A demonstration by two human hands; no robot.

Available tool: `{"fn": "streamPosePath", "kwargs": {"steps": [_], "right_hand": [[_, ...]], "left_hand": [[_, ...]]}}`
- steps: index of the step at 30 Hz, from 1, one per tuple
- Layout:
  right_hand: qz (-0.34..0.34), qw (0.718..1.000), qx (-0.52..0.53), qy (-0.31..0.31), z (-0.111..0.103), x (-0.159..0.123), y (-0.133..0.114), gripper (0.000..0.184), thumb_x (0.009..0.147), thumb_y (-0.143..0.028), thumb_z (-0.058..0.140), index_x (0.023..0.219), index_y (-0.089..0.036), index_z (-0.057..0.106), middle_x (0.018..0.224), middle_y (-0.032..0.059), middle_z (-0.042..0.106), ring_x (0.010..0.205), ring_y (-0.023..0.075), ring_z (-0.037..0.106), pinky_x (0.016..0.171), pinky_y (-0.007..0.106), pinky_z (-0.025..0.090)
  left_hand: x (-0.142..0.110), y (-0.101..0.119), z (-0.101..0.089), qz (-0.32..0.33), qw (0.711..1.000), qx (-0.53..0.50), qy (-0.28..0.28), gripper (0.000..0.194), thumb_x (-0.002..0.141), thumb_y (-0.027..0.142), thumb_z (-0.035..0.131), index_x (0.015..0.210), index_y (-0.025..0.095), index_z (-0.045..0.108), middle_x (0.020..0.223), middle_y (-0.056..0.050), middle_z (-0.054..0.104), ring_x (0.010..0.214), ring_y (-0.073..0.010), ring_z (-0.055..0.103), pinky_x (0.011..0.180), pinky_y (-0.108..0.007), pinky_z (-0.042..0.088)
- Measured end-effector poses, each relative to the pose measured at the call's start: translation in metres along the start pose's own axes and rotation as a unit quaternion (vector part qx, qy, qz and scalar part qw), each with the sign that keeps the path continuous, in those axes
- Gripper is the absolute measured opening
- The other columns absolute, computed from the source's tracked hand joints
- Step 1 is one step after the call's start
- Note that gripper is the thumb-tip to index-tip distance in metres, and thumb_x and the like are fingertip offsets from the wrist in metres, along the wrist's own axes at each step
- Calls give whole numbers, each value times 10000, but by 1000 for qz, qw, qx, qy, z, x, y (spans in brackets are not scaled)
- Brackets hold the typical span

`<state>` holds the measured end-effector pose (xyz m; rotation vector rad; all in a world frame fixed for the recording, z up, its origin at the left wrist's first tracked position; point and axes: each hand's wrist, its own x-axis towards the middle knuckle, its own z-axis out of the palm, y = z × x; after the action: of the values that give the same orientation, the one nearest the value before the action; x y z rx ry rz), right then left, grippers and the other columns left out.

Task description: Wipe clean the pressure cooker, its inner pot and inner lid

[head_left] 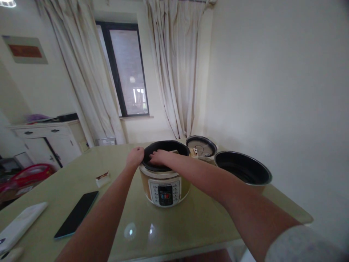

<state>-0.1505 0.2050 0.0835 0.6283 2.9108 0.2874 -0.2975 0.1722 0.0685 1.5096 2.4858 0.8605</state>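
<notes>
An electric pressure cooker [165,191] with a control panel on its front stands on the table, its top uncovered. My left hand [135,157] is closed over the left side of the cooker's black rim. Inside the opening is my right hand [159,157], its fingers curled down toward the inner wall. Whatever those fingers hold is hidden; a small pale patch shows just behind the wrist. Right of the cooker sits a dark inner pot [242,165]. The round lid [201,146] lies behind, underside showing.
On the left of the green table [122,214] are a dark phone [77,214], a white phone [23,223] and a small white packet [103,179]. A red chair or basket [34,174] stands beyond the left edge. A wall rises close on the right.
</notes>
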Motion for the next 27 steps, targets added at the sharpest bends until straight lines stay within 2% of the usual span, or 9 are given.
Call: {"fn": "streamPosePath", "kwargs": {"steps": [2, 4, 7, 10, 13, 17, 21, 24, 27], "right_hand": [[23, 998, -44, -26, -6, -4, 6, 339, 991, -285, 628, 1301, -324, 760, 1491, 81, 655, 1351, 308, 612, 1097, 490, 503], [68, 995, -57, -41, -10, -11, 15, 296, 972, -247, 650, 1223, -302, 797, 1453, 101, 675, 1368, 309, 597, 1122, 480, 472], [121, 990, -61, -45, -12, -29, 30, 258, 944, -189, 651, 1129, -237, 824, 1352, 162, 722, 1325, 339, 628, 1098, 502, 472], [152, 984, -54, -74, -14, -49, 38, 298, 871, -227, 731, 1157, -213, 816, 1276, 178, 757, 1224, 357, 694, 1013, 492, 526], [144, 979, -13, -144, -24, -62, 35, 382, 803, -298, 784, 1164, -179, 814, 1186, 170, 788, 1085, 336, 747, 887, 419, 573], [72, 969, 92, -220, -43, -70, 28, 296, 810, -263, 704, 1048, -136, 827, 962, 103, 808, 898, 267, 757, 745, 329, 558], [44, 970, 177, -158, -59, -84, 42, 345, 675, -170, 720, 1004, -151, 825, 899, 32, 795, 865, 231, 730, 685, 269, 531], [54, 966, 246, -60, -75, -104, 63, 367, 664, -166, 705, 1011, -124, 818, 918, 34, 797, 882, 226, 720, 689, 248, 533], [102, 935, 334, 53, -96, -129, 83, 401, 681, -156, 669, 1058, -116, 800, 933, 44, 800, 855, 215, 723, 690, 238, 554]], "left_hand": [[-1, 1, -1, 4, 1000, 3, 0, 461, 1009, 284, 379, 1103, 195, 820, 1289, -178, 767, 1174, -338, 729, 956, -390, 552], [-2, 1, -2, 8, 1000, 5, 2, 445, 1010, 296, 396, 1076, 207, 827, 1278, -169, 773, 1156, -331, 737, 942, -375, 555], [-2, 1, -2, 6, 1000, 4, 7, 432, 1012, 308, 411, 1069, 216, 829, 1234, -164, 789, 1133, -327, 746, 919, -362, 559], [-3, 0, -1, 8, 1000, -2, 6, 446, 1016, 307, 395, 1083, 210, 826, 1218, -168, 792, 1144, -327, 742, 919, -363, 557], [-3, 0, -1, 8, 1000, -8, 3, 460, 1015, 314, 386, 1107, 188, 819, 1236, -189, 781, 1158, -339, 734, 924, -380, 556], [-4, 1, -2, 8, 1000, -10, -1, 462, 1006, 317, 395, 1114, 169, 819, 1243, -214, 773, 1159, -364, 731, 933, -410, 559], [-4, 1, -2, 12, 1000, -8, -1, 466, 997, 298, 387, 1108, 163, 820, 1262, -216, 766, 1168, -370, 729, 948, -419, 560], [-3, 0, -1, 13, 1000, -8, -3, 477, 997, 302, 377, 1121, 169, 818, 1279, -207, 763, 1171, -366, 730, 954, -415, 560], [-3, 0, -1, 9, 1000, -12, -2, 472, 995, 315, 386, 1127, 182, 819, 1250, -197, 777, 1158, -360, 736, 945, -408, 565]]}}
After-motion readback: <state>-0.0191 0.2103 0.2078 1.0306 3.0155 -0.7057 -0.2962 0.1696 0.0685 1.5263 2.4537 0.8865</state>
